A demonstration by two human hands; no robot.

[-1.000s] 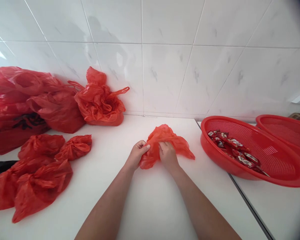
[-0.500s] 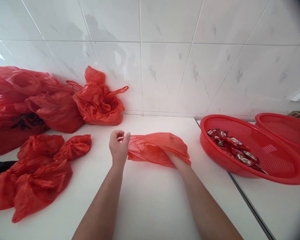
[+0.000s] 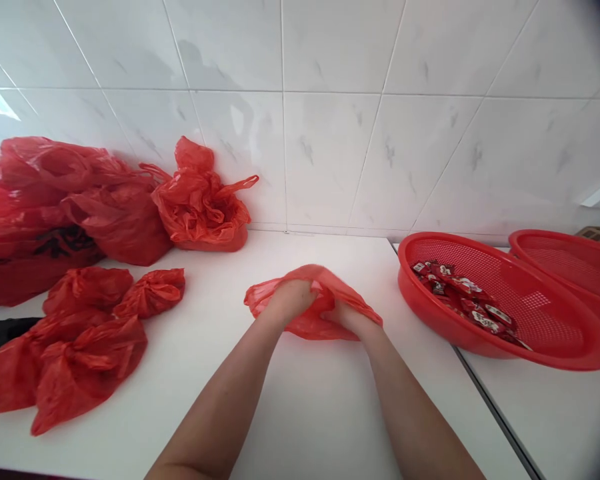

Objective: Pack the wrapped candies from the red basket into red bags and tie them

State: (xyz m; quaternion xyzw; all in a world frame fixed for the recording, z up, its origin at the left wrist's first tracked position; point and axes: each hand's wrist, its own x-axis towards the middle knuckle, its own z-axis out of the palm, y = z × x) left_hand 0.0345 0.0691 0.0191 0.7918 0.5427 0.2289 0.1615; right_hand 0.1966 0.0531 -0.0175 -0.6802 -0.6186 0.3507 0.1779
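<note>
A thin red plastic bag lies crumpled on the white counter in front of me. My left hand is closed on the bag's left part, its fingers tucked into the plastic. My right hand is pushed inside the bag from the right. Only its wrist and the back of the hand show, and the fingers are covered by the plastic. The two hands are close together, almost touching.
A red mesh basket holding several wrapped candies sits to the right, with a second red basket behind it. Several small tied red bags lie at the left, larger full red bags by the tiled wall.
My left hand, pinching the bag's edge in the air half a second ago, has come down and right onto the bag. The bag is bunched together again, and my right hand stays inside it.
</note>
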